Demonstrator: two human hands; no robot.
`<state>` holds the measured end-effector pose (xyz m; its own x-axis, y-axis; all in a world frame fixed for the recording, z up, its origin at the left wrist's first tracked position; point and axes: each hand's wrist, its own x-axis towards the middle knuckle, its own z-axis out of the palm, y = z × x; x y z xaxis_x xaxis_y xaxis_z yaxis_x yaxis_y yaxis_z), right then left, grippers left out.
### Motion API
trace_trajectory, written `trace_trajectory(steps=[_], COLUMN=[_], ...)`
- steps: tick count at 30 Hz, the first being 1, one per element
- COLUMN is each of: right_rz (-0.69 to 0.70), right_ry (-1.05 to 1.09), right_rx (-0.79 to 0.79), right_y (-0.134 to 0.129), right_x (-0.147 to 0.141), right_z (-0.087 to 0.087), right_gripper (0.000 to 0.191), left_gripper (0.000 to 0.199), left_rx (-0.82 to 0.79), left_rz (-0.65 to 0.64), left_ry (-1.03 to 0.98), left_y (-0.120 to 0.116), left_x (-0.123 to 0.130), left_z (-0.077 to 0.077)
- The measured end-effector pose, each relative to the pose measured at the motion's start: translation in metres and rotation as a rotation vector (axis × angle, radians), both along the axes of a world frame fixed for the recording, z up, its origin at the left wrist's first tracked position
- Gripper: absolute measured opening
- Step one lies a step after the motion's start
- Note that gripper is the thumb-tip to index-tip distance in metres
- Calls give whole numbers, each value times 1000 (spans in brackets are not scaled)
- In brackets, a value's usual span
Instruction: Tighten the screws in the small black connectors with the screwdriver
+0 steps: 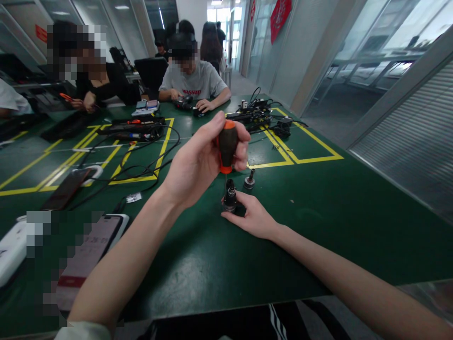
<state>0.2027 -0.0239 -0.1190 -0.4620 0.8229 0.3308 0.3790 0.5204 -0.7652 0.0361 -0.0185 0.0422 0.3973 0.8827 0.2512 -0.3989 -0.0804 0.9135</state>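
My left hand is wrapped around the black and orange handle of a screwdriver, held upright. Its thin shaft points down at a small dark cylindrical metal part standing on the green table; whether the tip touches it I cannot tell. Low on the tabletop, my right hand grips that part between thumb and fingers, the fingers partly hidden behind it. Just beyond stands a second small metal part, with a round base and an upright stem.
Phones and cables lie at the left on the green table. A pile of black cables and devices sits at the back. Across the table a person in a grey shirt handles a black tool, beside a person in black.
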Motion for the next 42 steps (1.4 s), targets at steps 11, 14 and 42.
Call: trace_trajectory(steps=[11, 14, 42], right_rz=[29, 87, 97], right_ry=[80, 146, 209], right_rx=[-103, -125, -189], right_y=[-2, -2, 0], right_x=[-1, -1, 2], right_z=[2, 4, 3], right_gripper=[18, 18, 18], left_gripper=[39, 51, 37], left_rx=[29, 9, 26], left_rz=[-16, -15, 50], left_ry=[-35, -43, -32], left_y=[-1, 0, 1], left_x=[-2, -1, -1], left_z=[0, 1, 0])
